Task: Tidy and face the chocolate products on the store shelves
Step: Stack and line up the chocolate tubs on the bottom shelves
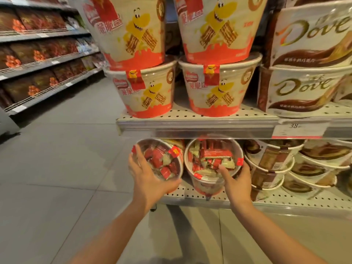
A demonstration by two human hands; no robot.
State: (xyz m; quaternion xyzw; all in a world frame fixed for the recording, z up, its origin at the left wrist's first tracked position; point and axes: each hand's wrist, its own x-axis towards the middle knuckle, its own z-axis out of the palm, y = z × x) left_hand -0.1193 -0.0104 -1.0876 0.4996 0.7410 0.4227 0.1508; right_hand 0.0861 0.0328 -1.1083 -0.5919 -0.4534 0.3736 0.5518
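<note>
A: What writing can you read?

B: "Dove" on the two stacked white tubs (308, 88) at two o'clock, and "38" on the price tag (297, 130) clipped to the upper shelf (190, 126) edge. The wafer buckets (215, 88) at twelve o'clock carry Chinese characters I can't read clearly.

A: And the hands?

B: The left hand (150, 174) curls around the near side of the left bucket (162, 161) on the lower shelf (285, 201), holding it at that shelf's left end. The right hand (235, 180) grips the front rim of the right bucket (213, 161) just beside it.

A: Room to move?

B: Open grey floor (66, 149) lies at nine o'clock, with more shelves (38, 54) at ten. Brown-lidded tubs (270, 164) crowd in at three o'clock.
</note>
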